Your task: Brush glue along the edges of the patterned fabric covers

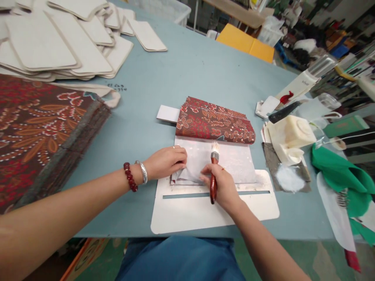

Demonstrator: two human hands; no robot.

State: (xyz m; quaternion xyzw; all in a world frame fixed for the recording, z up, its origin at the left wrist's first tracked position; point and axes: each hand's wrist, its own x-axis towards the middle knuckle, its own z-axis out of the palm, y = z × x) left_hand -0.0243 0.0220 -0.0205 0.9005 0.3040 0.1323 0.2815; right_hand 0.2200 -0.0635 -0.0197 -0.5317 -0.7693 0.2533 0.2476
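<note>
Gripping a brush (215,159) by its reddish wooden handle, the right hand (225,182) has its fingers closed around the wood, over the front part of a cloth (213,123). The pale bristles point away from the person and lie just beside the cloth's fold; whether they touch it cannot be told. The left hand (168,160) is at the near left corner of the cloth, fingers bent and close together, with the material creased beside the thumb; whether they pinch it cannot be told. A silver bangle (143,171) and a dark red bead bracelet (130,177) circle that wrist.

The cloth is in front of the person, its far half folded back to show brown with red and orange flowers, its near half showing a pale grey side. A white card (168,113) sticks out from its left side, and the near edge lies over a white board (181,212) with a long slot, on the blue-grey surface (137,109).

To the left is a stack of flowered cloth (43,132), with a pile of white panels (43,43) beyond. To the right stands a cream plastic container (293,134), near a green cloth (342,168).
</note>
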